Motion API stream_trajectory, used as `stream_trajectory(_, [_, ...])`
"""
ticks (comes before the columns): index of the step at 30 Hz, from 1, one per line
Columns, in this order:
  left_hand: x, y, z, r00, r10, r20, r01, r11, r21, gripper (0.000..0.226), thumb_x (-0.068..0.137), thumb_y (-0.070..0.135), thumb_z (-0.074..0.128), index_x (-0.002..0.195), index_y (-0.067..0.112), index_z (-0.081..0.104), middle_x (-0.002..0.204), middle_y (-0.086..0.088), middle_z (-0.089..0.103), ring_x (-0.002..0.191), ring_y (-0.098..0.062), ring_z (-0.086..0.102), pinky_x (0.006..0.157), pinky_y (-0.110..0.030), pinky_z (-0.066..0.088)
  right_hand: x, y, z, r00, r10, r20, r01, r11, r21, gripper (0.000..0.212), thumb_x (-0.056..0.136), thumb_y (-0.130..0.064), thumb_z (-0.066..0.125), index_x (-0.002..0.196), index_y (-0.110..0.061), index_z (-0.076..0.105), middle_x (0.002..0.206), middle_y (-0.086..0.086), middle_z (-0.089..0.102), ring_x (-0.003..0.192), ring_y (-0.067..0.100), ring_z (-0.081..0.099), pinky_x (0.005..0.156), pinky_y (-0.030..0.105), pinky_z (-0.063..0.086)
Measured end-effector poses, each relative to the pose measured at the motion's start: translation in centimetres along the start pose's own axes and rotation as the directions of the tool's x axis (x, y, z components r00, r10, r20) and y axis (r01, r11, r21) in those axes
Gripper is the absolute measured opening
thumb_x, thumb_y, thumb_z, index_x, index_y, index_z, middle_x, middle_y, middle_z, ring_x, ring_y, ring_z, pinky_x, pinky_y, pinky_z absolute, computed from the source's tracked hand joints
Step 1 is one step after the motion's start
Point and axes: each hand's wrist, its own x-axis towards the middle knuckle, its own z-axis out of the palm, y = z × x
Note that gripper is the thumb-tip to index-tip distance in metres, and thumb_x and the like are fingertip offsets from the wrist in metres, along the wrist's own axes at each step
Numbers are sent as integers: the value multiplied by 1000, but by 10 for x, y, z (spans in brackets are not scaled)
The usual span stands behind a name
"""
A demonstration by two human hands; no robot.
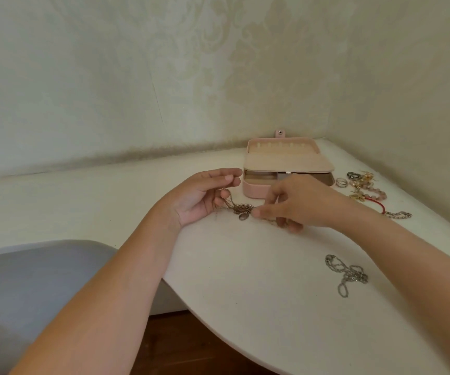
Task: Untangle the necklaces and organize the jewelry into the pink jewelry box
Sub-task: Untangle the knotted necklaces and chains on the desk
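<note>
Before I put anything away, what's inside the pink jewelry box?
Beige compartments in the pink jewelry box, no jewelry visible in them. The right hand covers its middle, so that part can't be checked.

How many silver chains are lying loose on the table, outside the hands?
2. One silver chain lies bunched nearest the camera; another lies farther right, beside the red cord. The tangle held by the left hand and right hand may hide more.

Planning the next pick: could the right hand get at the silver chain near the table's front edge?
Probably yes: the silver chain lies uncovered close by, but the right hand pinches the tangled necklaces and must release first.
</note>
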Motion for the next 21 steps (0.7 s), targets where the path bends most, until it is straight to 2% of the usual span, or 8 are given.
stream_trajectory(2, [-2, 0, -1, 996, -44, 76, 47, 998, -39, 19, 79, 4, 56, 89, 8, 72, 73, -1, 69, 45, -4, 56, 40, -12, 44, 3, 1, 5, 994, -45, -98, 40, 998, -50, 36, 73, -52, 74, 82, -18, 67, 53, -14, 63, 44, 1, 54, 51, 14, 41])
stream_trajectory(3, [-3, 0, -2, 990, -65, 126, 71, 997, -44, 17, 72, 6, 63, 83, 10, 76, 74, -3, 71, 47, -5, 59, 41, -13, 46, 6, 1, 9, 986, -78, -145, 74, 997, -37, 36, 72, -52, 75, 86, -20, 69, 57, -16, 64, 51, -2, 55, 53, 13, 39])
stream_trajectory(6, [-5, -1, -9, 949, -103, 299, 130, 989, -71, 26, 56, 9, 86, 79, 11, 77, 82, -5, 72, 55, -9, 66, 46, -15, 52, 13, 1, 21, 981, -133, -144, 150, 982, 114, 38, 70, -44, 79, 99, -21, 72, 86, -11, 71, 80, 2, 63, 69, 15, 44])
stream_trajectory(8, [-6, -1, -13, 922, -112, 370, 146, 987, -67, 33, 53, 12, 92, 81, 11, 76, 85, -5, 72, 59, -10, 67, 49, -16, 53, 15, 0, 32, 976, -177, -124, 196, 968, 160, 27, 72, -36, 80, 95, -22, 75, 86, -7, 72, 81, 5, 64, 76, 20, 48])
stream_trajectory(10, [-6, -2, -13, 911, -108, 398, 143, 988, -58, 34, 54, 13, 93, 82, 12, 76, 86, -4, 72, 62, -11, 68, 50, -16, 54, 16, -1, 38, 969, -203, -139, 231, 945, 231, 10, 77, -29, 77, 84, -22, 75, 78, -5, 73, 73, 4, 64, 74, 22, 48])
stream_trajectory(14, [-6, -3, -15, 885, -79, 459, 134, 987, -88, 27, 65, 11, 86, 89, 12, 75, 91, -4, 72, 69, -12, 70, 56, -18, 55, 17, -1, 41, 971, -201, -130, 236, 898, 373, 7, 81, -17, 74, 85, -12, 72, 81, 0, 74, 70, 2, 62, 72, 18, 47])
stream_trajectory(17, [-3, -4, -19, 856, -69, 512, 169, 974, -152, 20, 83, 5, 69, 102, 10, 72, 102, -6, 71, 83, -15, 71, 66, -20, 57, 16, -2, 44, 971, -213, -108, 239, 858, 456, 14, 81, -11, 74, 92, -4, 70, 87, 7, 74, 77, 7, 65, 81, 27, 51])
stream_trajectory(21, [-2, -5, -19, 830, -76, 552, 219, 955, -198, 27, 96, 0, 46, 117, 4, 62, 119, -12, 66, 102, -22, 68, 81, -27, 56, 16, -3, 46, 968, -228, -107, 252, 869, 426, 15, 80, -13, 75, 94, -7, 73, 71, -8, 70, 64, -1, 60, 70, 17, 48])
